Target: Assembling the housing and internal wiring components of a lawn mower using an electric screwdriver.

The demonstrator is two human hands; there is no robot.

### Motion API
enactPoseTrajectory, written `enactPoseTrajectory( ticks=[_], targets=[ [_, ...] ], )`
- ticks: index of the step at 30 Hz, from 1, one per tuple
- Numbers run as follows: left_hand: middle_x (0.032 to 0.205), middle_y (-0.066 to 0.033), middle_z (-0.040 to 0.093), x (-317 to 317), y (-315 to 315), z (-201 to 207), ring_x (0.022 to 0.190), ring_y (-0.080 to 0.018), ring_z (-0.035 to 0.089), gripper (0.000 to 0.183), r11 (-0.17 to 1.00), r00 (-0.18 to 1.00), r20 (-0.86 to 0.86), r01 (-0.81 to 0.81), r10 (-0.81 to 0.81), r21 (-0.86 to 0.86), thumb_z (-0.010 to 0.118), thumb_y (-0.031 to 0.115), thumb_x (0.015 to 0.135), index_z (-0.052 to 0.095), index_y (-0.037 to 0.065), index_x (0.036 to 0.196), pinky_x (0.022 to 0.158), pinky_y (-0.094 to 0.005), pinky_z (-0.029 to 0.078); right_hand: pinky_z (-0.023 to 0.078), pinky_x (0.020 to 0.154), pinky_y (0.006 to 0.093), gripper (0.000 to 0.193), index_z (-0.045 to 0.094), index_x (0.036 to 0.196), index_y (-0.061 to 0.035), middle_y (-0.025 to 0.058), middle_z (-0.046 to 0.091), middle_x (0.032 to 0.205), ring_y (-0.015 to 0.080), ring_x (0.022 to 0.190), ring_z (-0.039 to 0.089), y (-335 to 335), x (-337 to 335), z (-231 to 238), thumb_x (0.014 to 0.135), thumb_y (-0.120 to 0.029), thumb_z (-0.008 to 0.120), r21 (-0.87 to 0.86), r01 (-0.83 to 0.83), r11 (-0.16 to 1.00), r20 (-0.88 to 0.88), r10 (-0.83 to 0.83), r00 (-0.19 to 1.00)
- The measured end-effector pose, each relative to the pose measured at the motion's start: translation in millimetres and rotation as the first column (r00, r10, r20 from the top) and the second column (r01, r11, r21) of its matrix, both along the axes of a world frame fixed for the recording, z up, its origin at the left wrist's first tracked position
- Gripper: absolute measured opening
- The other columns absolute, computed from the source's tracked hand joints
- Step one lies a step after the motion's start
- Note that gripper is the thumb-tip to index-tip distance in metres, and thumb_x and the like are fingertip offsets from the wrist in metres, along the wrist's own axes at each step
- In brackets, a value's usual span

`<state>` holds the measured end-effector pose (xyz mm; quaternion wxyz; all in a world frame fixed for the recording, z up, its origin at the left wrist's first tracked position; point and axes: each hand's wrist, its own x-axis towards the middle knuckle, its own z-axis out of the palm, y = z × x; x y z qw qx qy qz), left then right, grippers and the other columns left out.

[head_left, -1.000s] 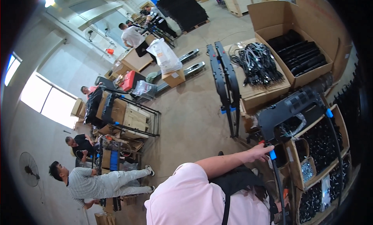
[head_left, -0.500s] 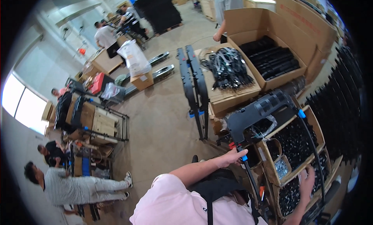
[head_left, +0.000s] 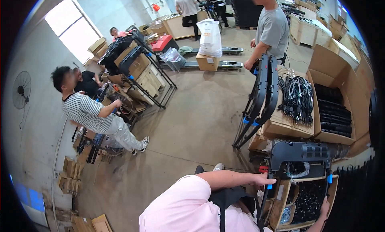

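At the lower right stands a black U-shaped frame, its wide molded top panel (head_left: 300, 152) facing up between two thin legs with blue collars. My left hand (head_left: 262, 180) is closed round the left leg beside its blue collar, thumb lying across it. Lower on the opposite leg, my right hand (head_left: 324, 206) grips with its fingers partly hidden. Between the legs lies a wooden parts box (head_left: 336, 192) full of small black pieces. A smaller compartment of it holds shiny small hardware (head_left: 286, 214).
Two similar black frames (head_left: 262, 96) stand folded ahead, a person in grey (head_left: 273, 31) holding them. Beside them are bundled cables (head_left: 296, 95) on cardboard and an open carton (head_left: 331, 63) of black parts. A person in stripes (head_left: 86, 111) stands left, near another frame (head_left: 154, 77).
My view has swung left. My right hand has gone from above the small parts to the frame's right leg. The person in grey has a hand at the folded frames.
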<state>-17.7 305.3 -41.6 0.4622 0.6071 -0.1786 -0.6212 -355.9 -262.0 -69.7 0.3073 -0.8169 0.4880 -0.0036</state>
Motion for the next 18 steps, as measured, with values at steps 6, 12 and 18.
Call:
enactPoseTrajectory(
  ticks=[6,12,18],
  targets=[
    [0.134,-0.0224,0.058,-1,1,16,0.112,-0.0352,0.070,0.096,1.000,0.994,-0.109,-0.013,0.012,-0.007,0.057,0.072,0.099,0.025,0.000,0.155,0.093,-0.0543,0.060,0.036,0.040,0.0304,0.073,0.068,0.092,-0.0045,0.0036,0.054,0.061,0.0149,0.043,0.047,17,13,4,0.105,-0.072,0.043,0.080,0.183,0.980,-0.009,-0.183,0.983],
    [0.135,-0.0147,0.051,-16,-9,-18,0.132,-0.0315,0.053,0.086,0.983,0.922,-0.357,-0.179,0.152,-0.042,0.059,0.062,0.103,0.023,0.006,0.158,0.106,-0.0660,0.050,0.046,0.071,0.0439,0.072,0.067,0.094,0.0100,0.0124,0.062,0.074,0.0266,0.072,0.056,42,3,81,0.112,-0.056,0.046,-0.218,0.023,0.976,0.152,0.011,0.988],
    [0.114,-0.0092,0.061,-24,8,13,0.098,-0.0255,0.063,0.050,0.963,0.932,-0.317,-0.231,0.178,-0.139,0.058,0.054,0.107,0.050,0.007,0.122,0.089,-0.0559,0.058,0.047,0.073,0.0367,0.065,0.068,0.086,0.0005,0.0075,0.061,0.077,0.0205,0.076,0.054,57,-27,209,0.108,-0.059,0.053,-0.052,0.140,0.989,0.287,-0.119,0.950]
  ],
)
